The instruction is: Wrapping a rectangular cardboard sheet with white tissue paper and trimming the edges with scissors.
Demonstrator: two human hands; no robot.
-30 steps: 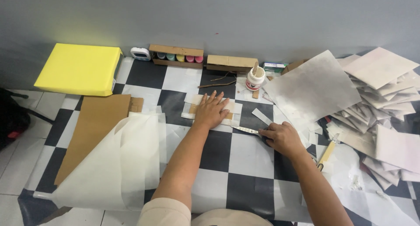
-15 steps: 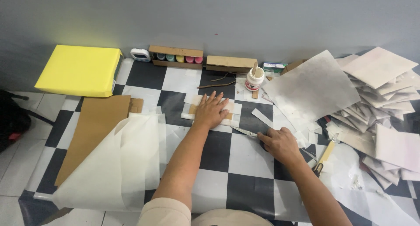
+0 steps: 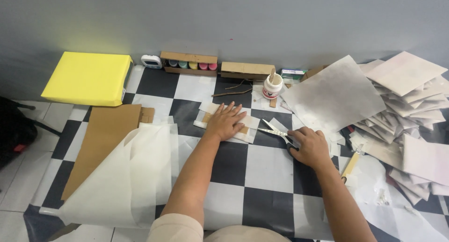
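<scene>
My left hand (image 3: 226, 121) lies flat, fingers spread, on a small brown cardboard piece wrapped in white paper (image 3: 247, 129) on the black-and-white checkered floor. My right hand (image 3: 309, 146) grips the handles of a pair of scissors (image 3: 272, 128), whose blades are parted and point left toward the paper's right edge. A small loose white paper scrap (image 3: 279, 125) lies just behind the blades.
Large translucent white sheet (image 3: 126, 176) over brown cardboard (image 3: 100, 139) at left. Yellow block (image 3: 89, 77), a box of coloured bottles (image 3: 189, 64), a flat cardboard box (image 3: 247, 69) and a glue jar (image 3: 271, 86) along the wall. Heaped paper sheets (image 3: 397, 101) at right; a utility knife (image 3: 351, 163) beside my right arm.
My right hand has shifted slightly and now holds the scissors with blades parted toward the wrapped piece. My left hand stays pressed flat on it.
</scene>
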